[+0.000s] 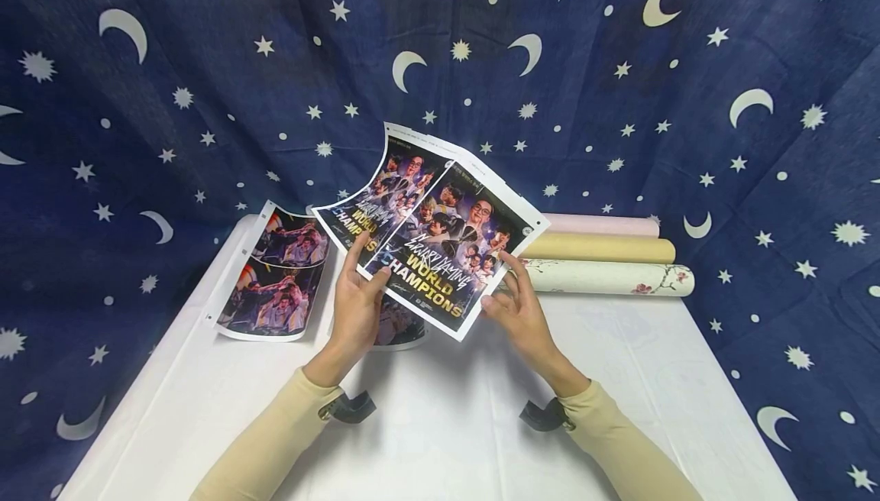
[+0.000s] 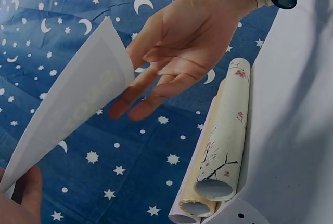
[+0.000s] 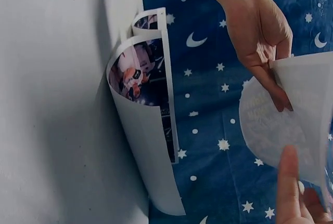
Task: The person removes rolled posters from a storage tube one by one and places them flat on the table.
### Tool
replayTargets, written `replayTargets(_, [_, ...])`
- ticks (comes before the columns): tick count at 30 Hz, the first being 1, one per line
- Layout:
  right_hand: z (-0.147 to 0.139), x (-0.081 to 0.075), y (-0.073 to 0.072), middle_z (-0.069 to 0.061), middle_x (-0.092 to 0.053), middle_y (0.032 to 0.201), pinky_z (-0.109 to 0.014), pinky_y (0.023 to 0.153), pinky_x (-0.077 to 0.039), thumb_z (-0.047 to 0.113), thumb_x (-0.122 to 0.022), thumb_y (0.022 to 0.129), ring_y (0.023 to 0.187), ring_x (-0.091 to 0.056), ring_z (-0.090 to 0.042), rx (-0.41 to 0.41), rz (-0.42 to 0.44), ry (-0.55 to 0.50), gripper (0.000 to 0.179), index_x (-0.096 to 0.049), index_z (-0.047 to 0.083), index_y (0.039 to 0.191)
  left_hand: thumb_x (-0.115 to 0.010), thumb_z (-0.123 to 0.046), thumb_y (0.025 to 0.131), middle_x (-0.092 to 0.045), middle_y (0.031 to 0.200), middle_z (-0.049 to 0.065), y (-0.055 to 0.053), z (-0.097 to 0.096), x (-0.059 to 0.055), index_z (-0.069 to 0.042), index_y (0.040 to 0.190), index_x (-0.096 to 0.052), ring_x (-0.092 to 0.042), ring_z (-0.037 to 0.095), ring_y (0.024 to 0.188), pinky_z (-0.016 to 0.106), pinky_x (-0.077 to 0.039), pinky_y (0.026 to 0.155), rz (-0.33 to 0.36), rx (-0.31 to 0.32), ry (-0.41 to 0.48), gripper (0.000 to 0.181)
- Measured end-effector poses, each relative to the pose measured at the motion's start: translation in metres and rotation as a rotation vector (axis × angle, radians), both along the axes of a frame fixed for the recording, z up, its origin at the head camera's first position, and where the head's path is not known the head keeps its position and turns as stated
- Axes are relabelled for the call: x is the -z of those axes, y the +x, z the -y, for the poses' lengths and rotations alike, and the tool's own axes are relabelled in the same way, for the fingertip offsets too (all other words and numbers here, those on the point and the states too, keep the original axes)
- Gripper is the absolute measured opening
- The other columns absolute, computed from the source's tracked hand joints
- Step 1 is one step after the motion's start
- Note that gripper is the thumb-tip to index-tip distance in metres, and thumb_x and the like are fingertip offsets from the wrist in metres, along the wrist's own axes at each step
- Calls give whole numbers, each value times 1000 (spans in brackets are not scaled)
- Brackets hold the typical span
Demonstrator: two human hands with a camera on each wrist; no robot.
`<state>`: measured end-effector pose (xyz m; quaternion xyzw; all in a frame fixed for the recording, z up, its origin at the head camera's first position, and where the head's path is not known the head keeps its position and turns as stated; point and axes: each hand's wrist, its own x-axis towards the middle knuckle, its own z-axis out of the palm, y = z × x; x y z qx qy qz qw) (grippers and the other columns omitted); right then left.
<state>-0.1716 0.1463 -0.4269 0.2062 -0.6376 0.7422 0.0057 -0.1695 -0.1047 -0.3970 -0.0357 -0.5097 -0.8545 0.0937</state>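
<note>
A glossy printed sheet (image 1: 447, 241) is held up over the table, bearing two matching "WORLD CHAMPIONS" pictures and bending along the line between them. My left hand (image 1: 357, 310) pinches its lower edge near that line. At the right edge is my right hand (image 1: 525, 325), thumb and fingers extended against the margin. In the left wrist view, the right hand's fingers (image 2: 171, 81) are spread beside the sheet's white back (image 2: 86, 91), with the thumb tip hidden. The left hand (image 3: 260, 42) has its fingertips on the sheet in the right wrist view.
A second printed sheet (image 1: 282, 295) with two pictures lies curled at the left of the white table (image 1: 550, 440). Another print (image 1: 402, 329) shows partly beneath the held sheet. At the back right lie pink (image 1: 598, 224), yellow (image 1: 605, 247) and flower-patterned (image 1: 612, 278) rolls, before a starry blue cloth (image 1: 440, 27).
</note>
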Motion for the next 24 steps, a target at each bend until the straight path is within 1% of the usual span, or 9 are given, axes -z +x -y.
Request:
replayTargets(3, [1, 0, 0, -14, -37, 150, -25, 83, -57, -8, -54, 92, 96, -67, -8, 27, -11, -14, 77, -17, 16, 155, -53, 5, 93, -26, 48, -14, 2, -1, 1, -22, 154, -29, -28, 0, 40, 15, -28, 42, 2, 8, -34, 72])
replayTargets(5, [1, -1, 0, -15, -31, 155, -21, 80, -55, -7, -54, 92, 85, -65, -6, 55, -18, -13, 77, -18, 16, 155, -54, 2, 93, -26, 47, -14, 3, -1, 3, -23, 155, -28, -27, 1, 39, 16, -26, 40, 0, 18, -62, 71])
replayTargets(8, [2, -3, 0, -17, -26, 159, -18, 78, -54, -7, -55, 92, 75, -61, -3, 99, -23, -1, 75, -21, 15, 155, -56, -1, 94, -28, 46, -14, 4, -2, 6, -23, 155, -27, -27, 1, 38, 17, -25, 38, -15, 30, -105, 70])
replayTargets(13, [1, -7, 3, -12, -23, 162, -15, 76, -52, -8, -56, 91, 70, -57, -1, 161, -26, -8, 76, -23, 14, 156, -57, -3, 94, -29, 45, -14, 7, -4, 9, -20, 155, -26, -28, 0, 37, 17, -24, 36, -44, 51, -138, 71])
replayTargets(15, [1, -9, 4, -10, -22, 163, -13, 72, -51, -10, -57, 90, 66, -55, 0, 177, -36, -18, 77, -24, 12, 156, -57, -3, 94, -30, 45, -15, 7, -5, 10, -19, 155, -26, -28, -1, 37, 17, -25, 38, -52, 66, -129, 71])
replayTargets(17, [-1, -12, 5, -9, -20, 164, -12, 65, -48, -11, -57, 89, 62, -51, 0, 188, -49, -32, 77, -25, 11, 155, -57, -2, 94, -32, 46, -15, 7, -5, 11, -18, 155, -24, -31, -1, 40, 16, -31, 42, -58, 89, -119, 71])
replayTargets(20, [-4, -14, 7, -12, -19, 164, -11, 63, -47, -13, -56, 88, 62, -52, 0, 190, -68, -41, 78, -24, 9, 155, -53, -1, 96, -34, 52, -14, 6, -3, 13, -19, 156, -20, -39, 1, 50, 16, -43, 56, -53, 123, -102, 71])
replayTargets(22, [-7, -15, 8, -13, -19, 164, -11, 61, -47, -14, -56, 88, 61, -52, 1, 192, -79, -44, 78, -24, 9, 155, -51, -2, 97, -40, 61, -12, 5, 0, 13, -19, 157, -16, -46, 3, 62, 19, -48, 69, -44, 139, -93, 71])
replayTargets(24, [-11, -16, 9, -14, -19, 163, -10, 61, -46, -15, -55, 88, 61, -51, 1, 192, -92, -47, 78, -24, 8, 155, -46, -4, 98, -50, 77, -11, 5, 4, 14, -19, 157, -12, -55, 3, 76, 23, -52, 81, -42, 155, -66, 69])
